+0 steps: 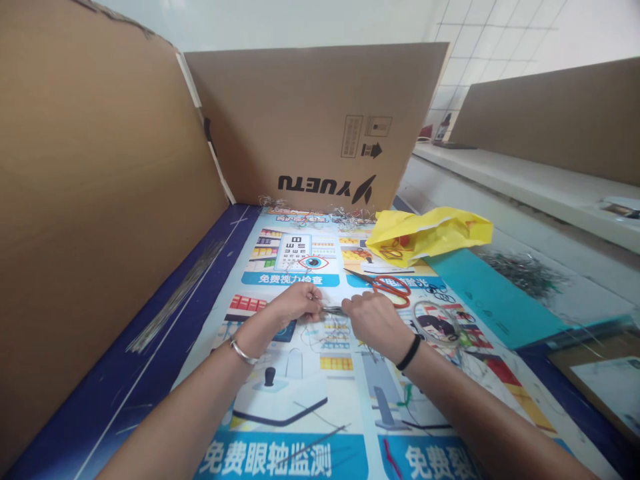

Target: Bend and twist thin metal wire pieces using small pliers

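My left hand (303, 303) is closed, fingertips pinching a thin wire (311, 337) whose strands curl out around it. My right hand (376, 320) is wrapped around a pair of pliers (333, 310); only the silver jaws show, reaching to the left fingertips, and the handles are hidden in the fist. Whether the jaws grip the wire is too small to tell. Just beyond the right hand lie scissors (393, 287) with orange handles. Beside the right wrist is a coil of clear wire (436, 323), with small dark rings (437, 291) behind it.
Cardboard walls (310, 120) stand at the left and back. A yellow bag (435, 233) lies at the back right. A bundle of straight wires (175, 300) rests at left. Tangled wire scraps (525, 275) sit near a turquoise sheet (493, 293). A printed poster (300, 360) covers the table.
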A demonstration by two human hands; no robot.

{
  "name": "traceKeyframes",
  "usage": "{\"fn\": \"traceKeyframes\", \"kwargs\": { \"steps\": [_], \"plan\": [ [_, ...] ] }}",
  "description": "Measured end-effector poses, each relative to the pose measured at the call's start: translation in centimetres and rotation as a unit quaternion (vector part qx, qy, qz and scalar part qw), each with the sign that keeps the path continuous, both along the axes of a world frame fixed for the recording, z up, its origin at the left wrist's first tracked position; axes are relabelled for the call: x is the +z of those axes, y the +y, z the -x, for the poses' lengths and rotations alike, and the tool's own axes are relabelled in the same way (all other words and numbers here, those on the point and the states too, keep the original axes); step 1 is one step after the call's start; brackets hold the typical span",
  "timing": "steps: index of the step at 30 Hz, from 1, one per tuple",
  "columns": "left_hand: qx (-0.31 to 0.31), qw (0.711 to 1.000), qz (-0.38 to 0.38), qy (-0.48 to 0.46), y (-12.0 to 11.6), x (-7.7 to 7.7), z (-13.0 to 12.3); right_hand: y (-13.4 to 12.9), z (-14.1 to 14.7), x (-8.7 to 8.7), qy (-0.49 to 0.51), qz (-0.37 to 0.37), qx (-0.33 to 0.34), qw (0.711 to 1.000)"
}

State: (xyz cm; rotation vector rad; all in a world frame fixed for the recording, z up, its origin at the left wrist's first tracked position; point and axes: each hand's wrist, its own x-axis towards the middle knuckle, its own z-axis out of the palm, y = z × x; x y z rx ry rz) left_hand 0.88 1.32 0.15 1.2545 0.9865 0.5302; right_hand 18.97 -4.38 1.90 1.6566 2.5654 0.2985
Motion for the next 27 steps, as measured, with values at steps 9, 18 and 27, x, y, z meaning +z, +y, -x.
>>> {"fn": "traceKeyframes", "kwargs": {
  "steps": [9,18,27],
  "plan": [
    [-0.009,1.0,0.006,0.016,0.06,0.1,0.09,-0.06,0.11,0.14,0.001,0.016,-0.012,1.0],
    [0.003,1.0,0.007,0.022,-0.24,0.62,-0.01,-0.11,-0.02,-0.05,0.014,0.004,-0.009,1.0],
    [-0.016,1.0,-0.022,0.01,-0.1,0.15,0.1,-0.01,0.07,0.16,0.014,0.021,-0.021,0.999]
  ]
}}
